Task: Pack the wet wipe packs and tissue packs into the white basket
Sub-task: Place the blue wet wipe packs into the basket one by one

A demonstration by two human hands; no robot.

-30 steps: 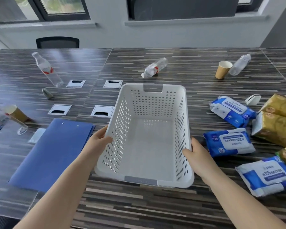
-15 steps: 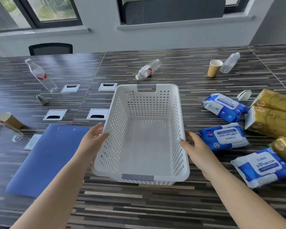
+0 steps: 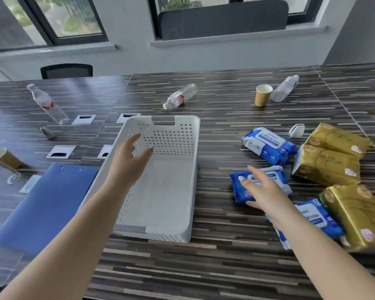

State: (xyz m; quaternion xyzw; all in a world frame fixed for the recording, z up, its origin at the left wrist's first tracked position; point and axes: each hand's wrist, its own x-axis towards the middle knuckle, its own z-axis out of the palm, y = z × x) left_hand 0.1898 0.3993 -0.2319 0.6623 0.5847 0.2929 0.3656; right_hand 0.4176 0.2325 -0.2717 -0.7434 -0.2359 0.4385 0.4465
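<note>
Left hand [image 3: 131,158] hangs over the white basket [image 3: 191,169], fingers spread, holding nothing; right hand [image 3: 261,192] reaches, fingers spread, over the middle blue wet wipe pack [image 3: 239,192].

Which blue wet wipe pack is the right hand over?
The middle wet wipe pack, beside the basket; the right hand overlaps only it.

Blue folder [image 3: 46,204]: flat on table [image 3: 236,267], left of left hand.
Bottles: one [image 3: 48,105] far left; one [image 3: 180,96] beyond left hand; one [image 3: 285,88] beyond right hand, touching upright paper cup [image 3: 262,95].
Tipped paper cup [image 3: 6,156]: far left.
</note>
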